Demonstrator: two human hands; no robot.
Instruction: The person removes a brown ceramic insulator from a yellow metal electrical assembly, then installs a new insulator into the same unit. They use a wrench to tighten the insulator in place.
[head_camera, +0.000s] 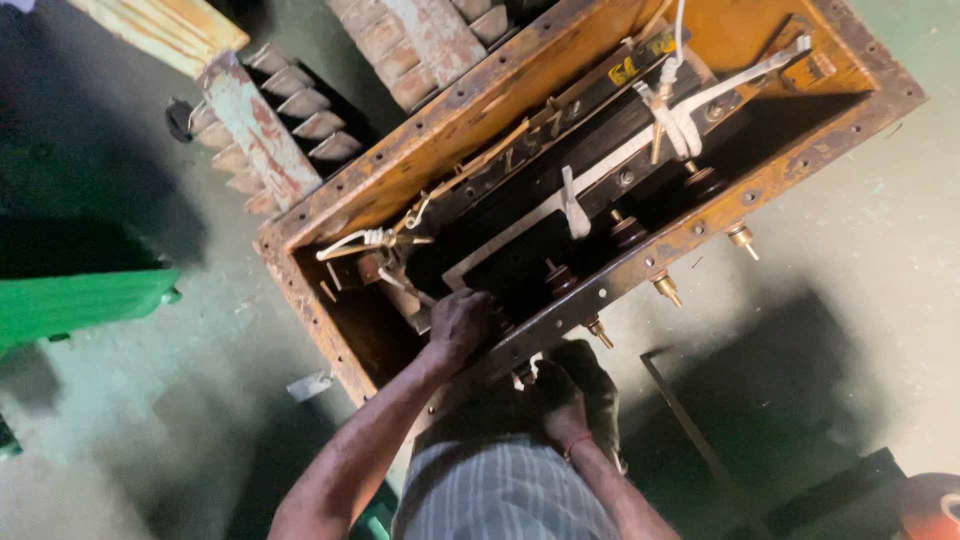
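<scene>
Two hands are recorded at the near corner of one rusty orange-yellow rectangular steel tank (470, 125), which stands open-topped on the grey-green concrete floor (850, 260). The left hand (458, 325) is reached inside over the bolted rim, its fingers curled down upon a dark brown insulator (558, 280) end of the black core assembly (560, 200); whether anything is truly gripped cannot be told. The right hand (560, 395) is pressed against the outside wall below the rim, beside a brass terminal stud (598, 331); its grip is hidden. Lid: already off. Core: seated in the tank, white strap leads (690, 115) attached. Four brass studs are counted along the near wall, all in place. The work is judged mid-way, with fittings at this corner in hand. Adjacent items: finned grey-and-red radiator section (270, 120), green painted metal object (80, 300).
</scene>
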